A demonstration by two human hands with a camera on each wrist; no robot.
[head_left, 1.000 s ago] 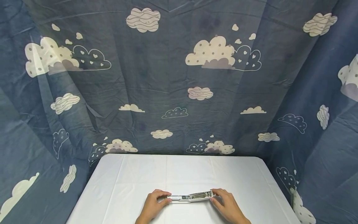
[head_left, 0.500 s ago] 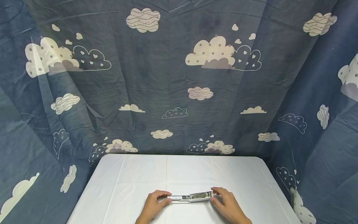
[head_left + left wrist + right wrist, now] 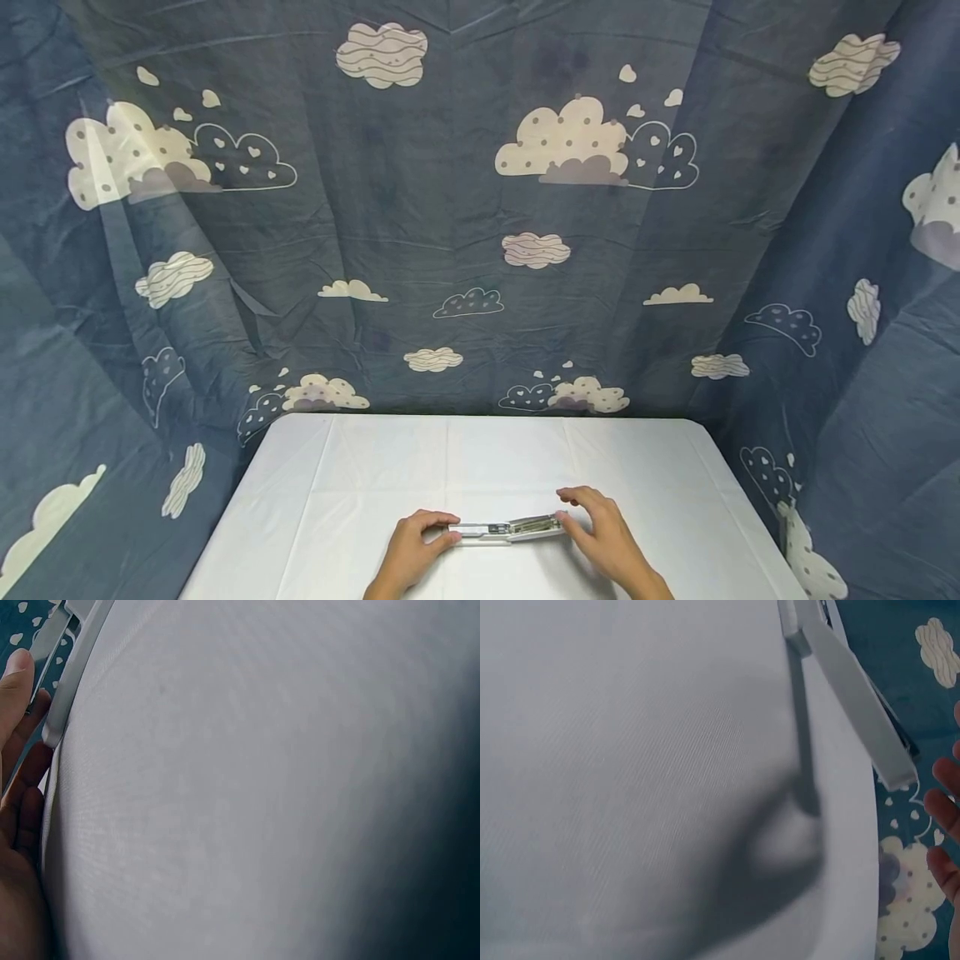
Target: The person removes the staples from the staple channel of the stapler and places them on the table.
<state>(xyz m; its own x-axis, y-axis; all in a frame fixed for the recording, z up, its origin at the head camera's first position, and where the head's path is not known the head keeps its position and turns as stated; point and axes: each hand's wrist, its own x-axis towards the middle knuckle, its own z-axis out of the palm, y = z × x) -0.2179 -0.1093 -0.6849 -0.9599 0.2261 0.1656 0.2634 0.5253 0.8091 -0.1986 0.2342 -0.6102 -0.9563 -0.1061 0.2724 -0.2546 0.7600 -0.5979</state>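
A white stapler (image 3: 534, 527) lies lengthwise across the front of the table, its top cover swung back to the right so the metal inside shows. My left hand (image 3: 408, 546) pinches its left end between thumb and fingers; the left wrist view has the white base (image 3: 71, 690) beside those fingertips. At the other end, my right hand (image 3: 609, 542) is spread, index finger lifted and thumb overlapping the cover's tip in the head view. The right wrist view shows the raised cover (image 3: 862, 701) with a gap between its end and the right fingers (image 3: 943, 810).
The table (image 3: 390, 467) wears a white cloth with fold lines. Behind it and at both sides hangs a dark blue curtain (image 3: 420, 183) printed with clouds. A shadow of the right hand and cover falls on the cloth.
My right hand has let go of the cover's end; its fingers have lifted and spread apart. My left hand keeps its hold, and the stapler stays in nearly the same place.
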